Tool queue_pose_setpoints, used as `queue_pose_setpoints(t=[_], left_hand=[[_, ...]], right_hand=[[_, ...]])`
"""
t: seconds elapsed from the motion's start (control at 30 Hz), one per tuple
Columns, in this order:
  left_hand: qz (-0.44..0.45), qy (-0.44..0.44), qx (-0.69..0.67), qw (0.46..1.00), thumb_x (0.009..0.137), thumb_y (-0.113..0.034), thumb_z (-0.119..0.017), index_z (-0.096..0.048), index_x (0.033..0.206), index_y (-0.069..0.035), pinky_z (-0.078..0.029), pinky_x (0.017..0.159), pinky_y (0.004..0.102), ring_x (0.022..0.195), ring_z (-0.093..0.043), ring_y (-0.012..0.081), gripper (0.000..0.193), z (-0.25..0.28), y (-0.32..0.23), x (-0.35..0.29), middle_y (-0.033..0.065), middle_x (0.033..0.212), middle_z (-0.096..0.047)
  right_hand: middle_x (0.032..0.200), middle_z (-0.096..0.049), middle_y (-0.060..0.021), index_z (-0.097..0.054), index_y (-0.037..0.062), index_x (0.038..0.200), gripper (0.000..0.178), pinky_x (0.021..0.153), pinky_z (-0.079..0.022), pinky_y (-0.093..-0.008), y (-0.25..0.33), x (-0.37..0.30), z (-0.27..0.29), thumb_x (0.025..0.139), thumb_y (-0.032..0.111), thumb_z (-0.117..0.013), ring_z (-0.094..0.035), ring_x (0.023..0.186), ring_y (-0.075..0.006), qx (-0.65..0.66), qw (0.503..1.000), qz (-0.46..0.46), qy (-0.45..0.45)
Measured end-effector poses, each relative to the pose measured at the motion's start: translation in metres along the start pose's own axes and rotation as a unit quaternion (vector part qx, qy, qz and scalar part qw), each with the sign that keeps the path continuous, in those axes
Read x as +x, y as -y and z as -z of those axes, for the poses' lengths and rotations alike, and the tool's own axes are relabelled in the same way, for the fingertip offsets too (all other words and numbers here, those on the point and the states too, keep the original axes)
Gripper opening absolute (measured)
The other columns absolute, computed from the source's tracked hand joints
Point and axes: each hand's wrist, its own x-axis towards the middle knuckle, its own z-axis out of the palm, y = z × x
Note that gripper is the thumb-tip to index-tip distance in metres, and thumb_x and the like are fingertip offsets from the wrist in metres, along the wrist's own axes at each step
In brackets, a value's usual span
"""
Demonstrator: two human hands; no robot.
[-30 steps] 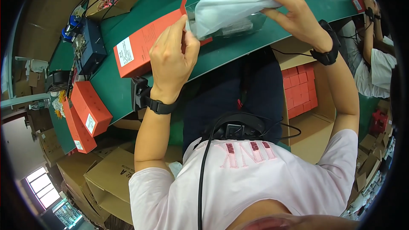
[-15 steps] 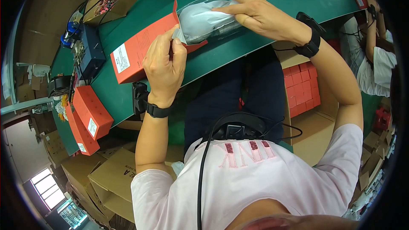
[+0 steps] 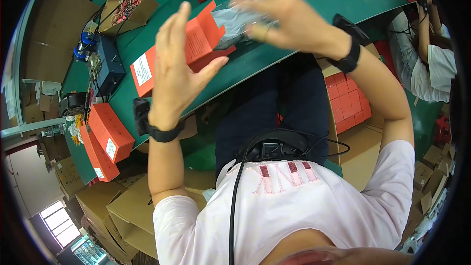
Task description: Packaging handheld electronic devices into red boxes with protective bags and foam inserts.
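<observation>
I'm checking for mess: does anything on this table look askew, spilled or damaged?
Nothing looks clearly spilled or damaged. Two orange-red cardboard boxes at the left end of the green table are staggered rather than lined up, near its edge, which looks untidy. The raised orange-red flap near your left hand seems ordinary.

Premises are presenting as a packing workshop: a green worktable point(image 3: 338, 2) is spanning the upper frame, bearing an open red box point(image 3: 197, 39); a cardboard carton point(image 3: 140, 15) of coloured wires point(image 3: 128, 6) and a blue bench unit point(image 3: 109, 59) are standing upper left; small red boxes point(image 3: 348, 103) are sitting in a brown case point(image 3: 363, 159) right of centre; a co-worker point(image 3: 435, 71) is occupying the far right
</observation>
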Motion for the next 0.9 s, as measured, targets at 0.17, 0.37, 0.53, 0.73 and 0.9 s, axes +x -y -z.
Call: queue_pose_setpoints(t=[0.17, 0.37, 0.53, 0.73, 0.9], left_hand=[[0.044, 0.126, 0.084, 0.988, 0.061, -0.038, -0.093, -0.031, 0.155, -0.003, -0.035, 0.112, 0.0531, 0.133, -0.045, 0.0399, 0.118, 0.013, 0.030, -0.005, 0.0239, 0.146, -0.046], [0.102, 0.205, 0.034, 0.973, 0.060, -0.037, -0.092, -0.044, 0.146, -0.004, -0.033, 0.110, 0.0549, 0.122, -0.053, 0.0379, 0.104, 0.001, 0.046, 0.002, 0.0189, 0.129, -0.058], [0.091, 0.157, 0.039, 0.983, 0.061, -0.033, -0.091, -0.050, 0.139, -0.006, -0.033, 0.110, 0.0510, 0.119, -0.054, 0.0373, 0.092, 0.010, 0.038, -0.005, 0.0170, 0.125, -0.060], [0.064, 0.167, 0.035, 0.983, 0.062, -0.034, -0.090, -0.050, 0.139, -0.005, -0.033, 0.110, 0.0524, 0.120, -0.054, 0.0369, 0.091, 0.008, 0.046, -0.014, 0.0170, 0.126, -0.059], [0.072, 0.169, 0.006, 0.983, 0.063, -0.035, -0.090, -0.050, 0.138, -0.004, -0.035, 0.110, 0.0489, 0.120, -0.054, 0.0372, 0.091, 0.013, 0.044, -0.007, 0.0173, 0.127, -0.059]], right_hand=[[0.135, -0.058, -0.0265, -0.049, -0.0054, 0.142, 0.079, 0.090, -0.052, -0.0385, -0.044, -0.021, 0.044, 0.079, 0.031, -0.080, -0.064, 0.109, -0.0324, -0.036, 0.957, -0.275, 0.084], [0.116, -0.065, -0.0110, -0.045, -0.0005, 0.144, 0.080, 0.086, -0.050, -0.0292, -0.049, -0.021, -0.005, 0.081, 0.028, -0.084, -0.061, 0.097, -0.0165, 0.229, 0.917, -0.296, 0.139], [0.124, -0.063, -0.0132, -0.040, 0.0007, 0.146, 0.078, 0.101, -0.044, -0.0342, -0.021, -0.021, -0.016, 0.084, 0.026, -0.080, -0.058, 0.116, -0.0205, 0.376, 0.871, -0.305, 0.085], [0.138, -0.052, -0.0197, -0.044, 0.0038, 0.138, 0.059, 0.111, -0.039, -0.0515, -0.008, -0.013, -0.023, 0.093, 0.034, -0.067, -0.055, 0.124, -0.0358, 0.660, 0.586, -0.469, 0.016], [0.128, -0.057, -0.0186, -0.050, 0.0059, 0.130, 0.050, 0.109, -0.043, -0.0522, 0.012, -0.006, -0.033, 0.093, 0.034, -0.067, -0.058, 0.118, -0.0337, 0.670, 0.516, -0.511, -0.151]])
